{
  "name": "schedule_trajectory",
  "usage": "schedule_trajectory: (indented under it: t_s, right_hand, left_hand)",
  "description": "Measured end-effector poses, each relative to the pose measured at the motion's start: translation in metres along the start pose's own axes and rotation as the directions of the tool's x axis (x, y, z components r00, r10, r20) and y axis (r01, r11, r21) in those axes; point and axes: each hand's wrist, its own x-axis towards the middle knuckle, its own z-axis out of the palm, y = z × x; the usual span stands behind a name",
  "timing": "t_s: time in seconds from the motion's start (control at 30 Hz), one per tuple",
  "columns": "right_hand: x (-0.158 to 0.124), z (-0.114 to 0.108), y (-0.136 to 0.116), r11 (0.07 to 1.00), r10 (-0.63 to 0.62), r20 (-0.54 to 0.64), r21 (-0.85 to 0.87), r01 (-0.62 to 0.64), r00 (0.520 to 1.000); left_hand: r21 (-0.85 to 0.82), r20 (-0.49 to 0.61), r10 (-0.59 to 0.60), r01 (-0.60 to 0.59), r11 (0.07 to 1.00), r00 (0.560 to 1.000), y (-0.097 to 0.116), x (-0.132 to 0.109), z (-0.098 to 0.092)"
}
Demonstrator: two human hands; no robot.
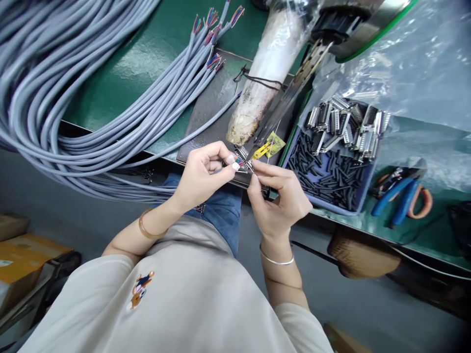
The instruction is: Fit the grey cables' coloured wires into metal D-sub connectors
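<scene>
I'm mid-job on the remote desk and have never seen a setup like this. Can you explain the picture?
There's no machine doing the handling here: these are a person's bare hands. The single view comes from a camera on that person's head, looking forward and down.

On the green table, grey cables sweep in from the left, many with coloured wires bared at the ends. On the right, a tray holds metal connectors and small black tubes; pliers lie beside it.

The left hand pinches the coloured wires of one cable. The right hand meets it there, thumb and forefinger close together; what it grips is too small to tell.
</scene>
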Motion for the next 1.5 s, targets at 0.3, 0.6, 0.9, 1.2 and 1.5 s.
schedule_trajectory:
  t_s: [0.3, 0.6, 0.9, 1.2, 1.5]
  right_hand:
    - [0.0, 0.001, 0.003, 0.999, 0.009, -0.014, 0.032, -0.009, 1.0]
    - [0.004, -0.002, -0.001, 0.999, -0.04, -0.003, -0.001, 0.04, 0.999]
    - [-0.005, -0.003, 0.001, 0.989, -0.112, 0.037, -0.089, 0.114, 0.993]
    - [0.002, -0.021, -0.005, 0.999, -0.002, 0.134, 0.051, -0.005, 0.991]
    - [-0.009, -0.01, -0.002, 0.995, -0.068, -0.001, -0.079, 0.068, 0.998]
  left_hand:
    - [-0.048, 0.03, -0.024, 0.025, 0.999, 0.999, 0.001, 0.002, -0.003]
    - [-0.021, 0.02, 0.034, -0.034, 0.999, 0.999, 0.007, 0.001, 0.0]
    - [-0.035, 0.073, -0.077, 0.08, 0.996, 0.994, 0.002, -0.001, -0.003]
    - [-0.014, 0.211, -0.1, 0.106, 0.994, 0.972, -0.003, -0.015, -0.008]
    - [-0.058, 0.156, -0.091, 0.101, 0.993, 0.984, -0.008, -0.018, -0.007]
